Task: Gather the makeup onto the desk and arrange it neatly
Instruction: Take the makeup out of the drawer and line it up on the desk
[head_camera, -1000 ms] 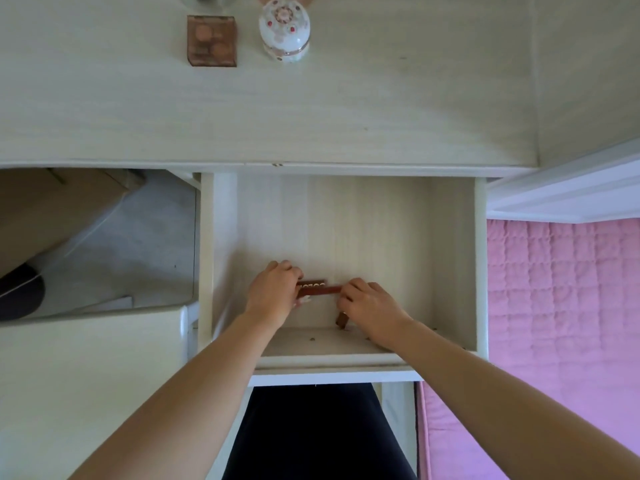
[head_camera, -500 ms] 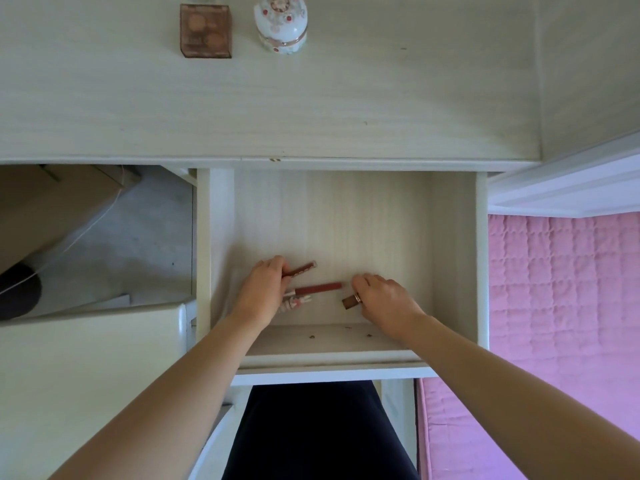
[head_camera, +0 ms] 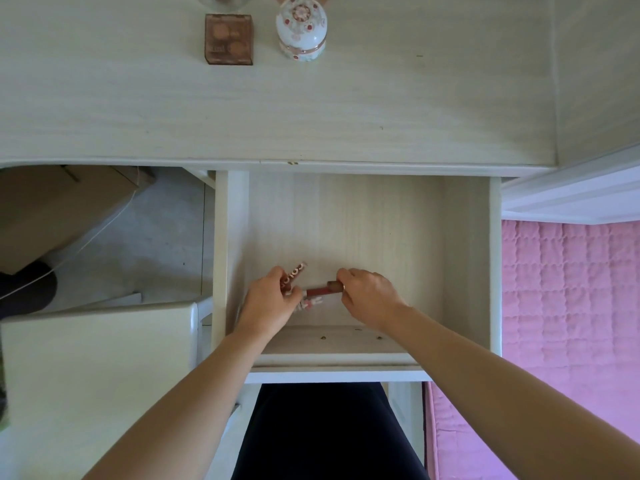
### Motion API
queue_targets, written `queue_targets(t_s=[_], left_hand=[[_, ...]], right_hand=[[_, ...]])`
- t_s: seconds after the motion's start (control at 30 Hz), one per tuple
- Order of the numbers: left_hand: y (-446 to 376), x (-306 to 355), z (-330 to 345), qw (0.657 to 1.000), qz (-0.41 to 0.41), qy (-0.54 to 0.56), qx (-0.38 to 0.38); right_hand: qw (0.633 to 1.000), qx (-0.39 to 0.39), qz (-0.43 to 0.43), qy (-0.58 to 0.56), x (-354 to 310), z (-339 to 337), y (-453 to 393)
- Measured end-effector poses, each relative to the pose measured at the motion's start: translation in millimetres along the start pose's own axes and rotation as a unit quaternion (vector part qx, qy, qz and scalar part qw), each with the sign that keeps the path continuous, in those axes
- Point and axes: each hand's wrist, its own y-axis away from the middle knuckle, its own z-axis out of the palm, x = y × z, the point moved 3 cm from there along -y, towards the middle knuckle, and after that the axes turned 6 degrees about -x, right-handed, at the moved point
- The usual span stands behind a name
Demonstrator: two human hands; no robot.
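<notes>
From the head camera we see both hands inside the open drawer (head_camera: pixel 464 258). The left hand (head_camera: pixel 268 306) grips a patterned tube (head_camera: pixel 293 273); the right hand (head_camera: pixel 369 296) pinches a red lip tube (head_camera: pixel 320 290) (its cap end). A compact (head_camera: pixel 228 39) sits on the desk (head_camera: pixel 311 109).

Soft, even daylight fills the scene; nothing is harshly lit and nothing glares. The pale worktop (head_camera: pixel 346 109) reads flat and slightly washed, its grain still visible. Inside the drawer (head_camera: pixel 460 258) the light drops a little, with a gentle shadow along the left wall and a faint one under each hand. The space below the worktop on the left is dimmer and greyer. The pink bedspread (head_camera: pixel 571 306) is bright and saturated. Wide-angle distortion bows the worktop's front edge and stretches the forearms toward the lower corners. Focus is fair across the middle; the left hand (head_camera: pixel 268 303) and right hand (head_camera: pixel 367 296) look slightly soft.
</notes>
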Motion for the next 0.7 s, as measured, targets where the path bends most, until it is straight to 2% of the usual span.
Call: queue_targets(t_s=[0.13, 0.27, 0.43, 0.7], left_hand=[[-2.2, -7.1, 2.6, 0.999, -0.038, -0.014, 0.013], [-4.8, -10.2, 3.9, 0.997, -0.055, -0.036, -0.036], [-3.7, -11.8, 6.0, 0.994, -0.036, -0.075, -0.073], [-6.8, -7.3, 12.5, 0.977, -0.021, -0.174, -0.12]], right_hand=[[1.0, 0.009, -0.02, 0.009, -10.9, 1.4, -16.2], [0.999, 0.001, -0.033, 0.009, -12.7, 6.3, -24.2], [0.999, -0.033, -0.034, 0.025, -12.1, 16.7, -27.4], [0.996, -0.018, 0.091, -0.004, 12.9, 21.9, -18.8]])
